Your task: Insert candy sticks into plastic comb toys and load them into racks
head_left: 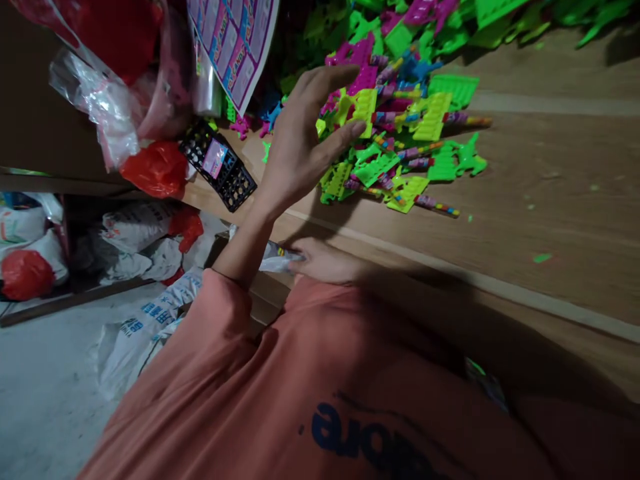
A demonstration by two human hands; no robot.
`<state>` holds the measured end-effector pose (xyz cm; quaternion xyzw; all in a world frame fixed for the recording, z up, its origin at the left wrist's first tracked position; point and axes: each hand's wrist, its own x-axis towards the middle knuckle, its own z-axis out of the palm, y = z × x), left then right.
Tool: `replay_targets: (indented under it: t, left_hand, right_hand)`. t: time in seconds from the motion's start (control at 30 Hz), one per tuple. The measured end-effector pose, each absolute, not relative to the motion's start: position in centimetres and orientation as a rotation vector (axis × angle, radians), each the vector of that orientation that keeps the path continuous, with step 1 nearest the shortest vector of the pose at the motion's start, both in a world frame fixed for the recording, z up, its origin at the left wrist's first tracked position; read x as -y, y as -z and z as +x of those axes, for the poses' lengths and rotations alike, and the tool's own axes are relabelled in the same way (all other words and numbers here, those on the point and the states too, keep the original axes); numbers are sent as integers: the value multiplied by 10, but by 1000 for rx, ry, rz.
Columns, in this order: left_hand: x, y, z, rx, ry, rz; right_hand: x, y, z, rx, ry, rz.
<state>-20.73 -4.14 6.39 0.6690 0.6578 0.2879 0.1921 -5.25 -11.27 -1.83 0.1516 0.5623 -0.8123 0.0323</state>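
My left hand (303, 133) is over the near edge of a pile of toys, thumb and fingers apart, and nothing shows in its grasp. Beside its thumb lies a yellow plastic toy piece (366, 112). Around it are green and yellow toy pieces (375, 165) with thin tubes of coloured candy (437, 205) attached or lying across them. Lower down, close to the shirt, my right hand (320, 260) is closed on a clear plastic bag (277, 259). Something small and dark with yellow shows inside the bag, too unclear to name.
A black perforated basket (220, 167) with a label stands left of my left hand. Behind it hangs a printed toy candy sheet (235, 47). Red plastic bags (157, 169) and clear bags lie at left. White sacks (137, 227) sit below the wooden table (540, 200).
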Motion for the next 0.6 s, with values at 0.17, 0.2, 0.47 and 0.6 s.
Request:
replay_targets:
  t: [0.17,0.2,0.47,0.6]
  left_hand:
    - [28,-48,-195,-1860,-776,1829]
    - [24,-44,-191,-1851,-799,1841]
    - [-28,-40,-145,-1811,-926,1937]
    - [-63,-30,-100,-1665,-825,2033]
  right_hand:
    - [56,11,43,-1858,2474,787]
    - [45,8,67,-1985,2402,938]
    - [-8,18,244,-2652,960,2254]
    - [-20,37,276,-2609,585,2527]
